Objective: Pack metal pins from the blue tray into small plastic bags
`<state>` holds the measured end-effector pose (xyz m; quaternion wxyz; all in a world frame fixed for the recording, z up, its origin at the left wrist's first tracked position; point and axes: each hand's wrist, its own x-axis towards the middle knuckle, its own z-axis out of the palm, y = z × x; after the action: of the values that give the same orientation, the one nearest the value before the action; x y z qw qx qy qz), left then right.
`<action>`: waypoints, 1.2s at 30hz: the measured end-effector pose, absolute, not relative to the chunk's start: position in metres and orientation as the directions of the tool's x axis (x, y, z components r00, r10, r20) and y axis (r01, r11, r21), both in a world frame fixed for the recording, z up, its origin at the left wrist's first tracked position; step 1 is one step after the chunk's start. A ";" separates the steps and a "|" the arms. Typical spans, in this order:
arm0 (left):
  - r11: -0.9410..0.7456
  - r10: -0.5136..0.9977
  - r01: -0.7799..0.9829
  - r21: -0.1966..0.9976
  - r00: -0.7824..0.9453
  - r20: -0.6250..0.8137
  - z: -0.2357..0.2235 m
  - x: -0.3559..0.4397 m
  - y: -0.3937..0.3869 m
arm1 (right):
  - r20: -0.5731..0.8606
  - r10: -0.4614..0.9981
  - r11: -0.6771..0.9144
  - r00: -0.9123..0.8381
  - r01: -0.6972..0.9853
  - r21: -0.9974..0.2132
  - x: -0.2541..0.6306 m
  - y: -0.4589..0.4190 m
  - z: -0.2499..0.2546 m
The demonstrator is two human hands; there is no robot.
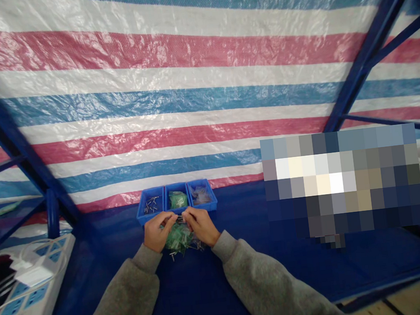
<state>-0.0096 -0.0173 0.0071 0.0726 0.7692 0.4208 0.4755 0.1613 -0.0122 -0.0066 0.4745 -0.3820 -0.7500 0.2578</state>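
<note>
My left hand (pixel 159 231) and my right hand (pixel 201 225) meet in front of the blue bins, fingers pinched. Small slim metal pieces (pixel 181 218), like screws or pins, show between the fingertips; their exact kind is too small to make out. Beneath both hands is a loose pile of green plastic pieces (pixel 179 239), perhaps small bags, mixed with more slim metal pieces. Right behind my hands stand three joined blue bins (pixel 146 214). The left bin holds slim metal pieces (pixel 152 204), the middle one green plastic (pixel 178 199), the right one clear plastic (pixel 200 195).
A white power strip (pixel 41 308) with plugs and cables lies at the left on the blue tabletop (pixel 196 300). Blue metal posts (pixel 4 115) frame both sides. A striped plastic sheet (pixel 187 94) hangs behind. A pixelated patch covers an area at the right.
</note>
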 end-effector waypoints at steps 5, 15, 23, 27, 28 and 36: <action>-0.713 0.598 0.592 0.377 0.232 0.767 0.004 -0.008 -0.018 | 0.490 0.839 0.544 -0.237 0.345 -0.765 0.159 -0.008 -0.014; -0.544 0.491 0.822 0.167 0.150 0.858 -0.003 -0.054 0.021 | 0.495 0.859 0.486 -0.132 0.514 -0.707 0.163 -0.001 -0.017; -0.488 0.640 0.868 0.091 0.285 0.714 -0.004 -0.045 0.022 | 0.326 0.938 0.279 -0.117 0.814 -0.510 0.170 -0.001 -0.012; -0.636 0.614 0.762 0.124 0.403 0.679 -0.005 -0.037 0.012 | 0.220 0.963 0.233 -0.157 0.893 -0.386 0.170 -0.003 -0.012; -0.658 0.610 0.742 0.130 0.424 0.670 -0.006 -0.035 0.010 | 0.201 0.965 0.233 -0.168 0.902 -0.364 0.170 -0.004 -0.013; -0.645 0.624 0.750 0.143 0.409 0.666 -0.008 -0.032 0.005 | 0.162 0.972 0.218 -0.171 0.915 -0.341 0.169 -0.001 -0.019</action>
<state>-0.0319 0.0054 -0.0078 -0.0892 0.8347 0.4115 0.3549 0.1691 -0.0013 -0.0186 0.1740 -0.6200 -0.7606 0.0824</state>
